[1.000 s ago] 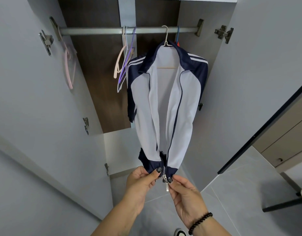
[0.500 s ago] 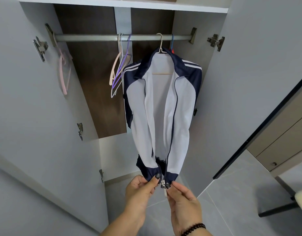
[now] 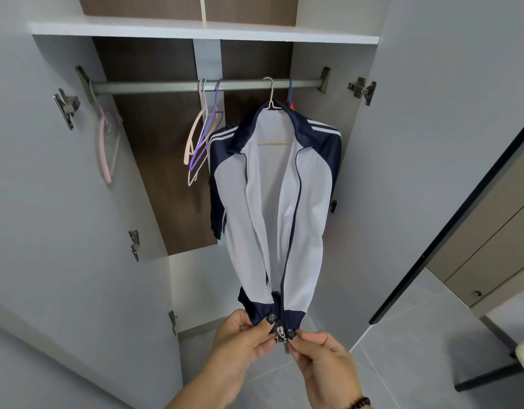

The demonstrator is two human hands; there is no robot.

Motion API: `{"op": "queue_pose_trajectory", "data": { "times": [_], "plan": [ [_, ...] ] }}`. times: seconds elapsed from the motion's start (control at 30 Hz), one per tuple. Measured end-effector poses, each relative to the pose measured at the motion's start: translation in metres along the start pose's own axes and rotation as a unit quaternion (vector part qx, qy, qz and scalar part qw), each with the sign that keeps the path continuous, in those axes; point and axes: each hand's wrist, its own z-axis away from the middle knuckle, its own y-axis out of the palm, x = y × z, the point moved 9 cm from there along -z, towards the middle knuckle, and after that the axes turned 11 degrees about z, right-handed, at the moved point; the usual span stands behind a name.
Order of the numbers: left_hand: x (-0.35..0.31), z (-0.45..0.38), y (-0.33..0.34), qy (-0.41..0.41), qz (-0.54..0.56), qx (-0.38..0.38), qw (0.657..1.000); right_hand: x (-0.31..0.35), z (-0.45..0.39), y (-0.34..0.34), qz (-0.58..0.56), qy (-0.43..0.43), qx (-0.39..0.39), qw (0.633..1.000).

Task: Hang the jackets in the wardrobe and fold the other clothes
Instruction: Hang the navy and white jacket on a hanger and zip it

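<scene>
The left hand (image 3: 240, 338) pinches the dark blue bottom band of the jacket (image 3: 272, 208), on the left side of the zip. The right hand (image 3: 322, 358) pinches the little metal zip pull (image 3: 282, 335) and the band on the other side. Both hands are close together at the bottom of the jacket, with the zip pull between them. A bead bracelet (image 3: 359, 403) sits on the right wrist.

The jacket is white with dark blue shoulders and white stripes. It is long from top to bottom. Its collar points up at the rail (image 3: 207, 85) and its bottom points down toward the hands. The front is open from the collar down to the band.

The jacket hangs on a white hanger (image 3: 271, 93) on the rail inside the wardrobe (image 3: 154, 143). Both wardrobe doors are open. Left of the jacket, some bare hangers (image 3: 200, 140) hang on the rail: one cream, one purple, one pale. Far to the left of the jacket, a pink hanger (image 3: 105, 149) hangs near the end of the rail. Just behind the jacket, a blue hook (image 3: 290, 93) is on the rail too. A white shelf (image 3: 204, 31) sits above the rail.
</scene>
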Motion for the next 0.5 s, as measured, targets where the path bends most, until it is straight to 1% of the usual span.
{"op": "queue_pose_trajectory", "data": {
  "times": [0.17, 0.27, 0.33, 0.4, 0.5],
  "plan": [
    [-0.006, -0.002, 0.006, 0.012, 0.015, -0.006, 1.000, -0.005, 0.000, 0.004, -0.029, -0.017, -0.028, 0.999],
    [-0.013, -0.001, 0.004, 0.035, -0.028, -0.025, 0.999, -0.003, 0.000, 0.004, -0.026, -0.033, -0.051, 0.998],
    [-0.017, 0.000, 0.004, 0.045, -0.051, -0.026, 0.997, -0.001, 0.000, 0.004, -0.025, -0.044, -0.061, 0.997],
    [-0.020, 0.000, 0.004, 0.051, -0.063, -0.023, 0.996, 0.001, 0.000, 0.006, -0.024, -0.055, -0.065, 0.996],
    [-0.025, -0.001, 0.000, 0.076, -0.072, -0.040, 0.994, 0.001, -0.002, 0.007, -0.013, -0.075, -0.066, 0.995]
  ]
}}
